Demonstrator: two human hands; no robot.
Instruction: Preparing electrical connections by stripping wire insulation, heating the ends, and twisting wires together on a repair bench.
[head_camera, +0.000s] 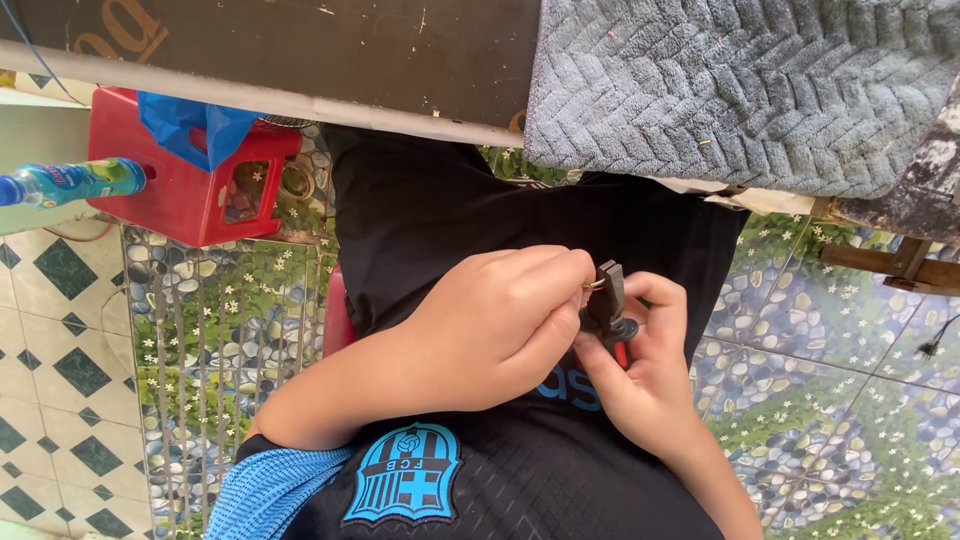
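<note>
My left hand (500, 315) is curled over my lap, its fingertips pinching a small metal piece (594, 285) against the jaws of a pair of dark pliers (607, 300). Coming in from the lower right, my right hand (648, 385) is wrapped around the pliers' red handles (622, 353). The jaws point up and are closed on the metal piece. Both hands touch each other over my black shirt (450, 200). The metal piece is too small and too covered to make out its shape.
A dark board edge (300, 60) runs across the top, with a grey towel (740, 80) lying over it at the right. A red plastic stool (170, 195) with a blue bag stands at the left beside a bottle (70, 182). Patterned floor tiles surround me.
</note>
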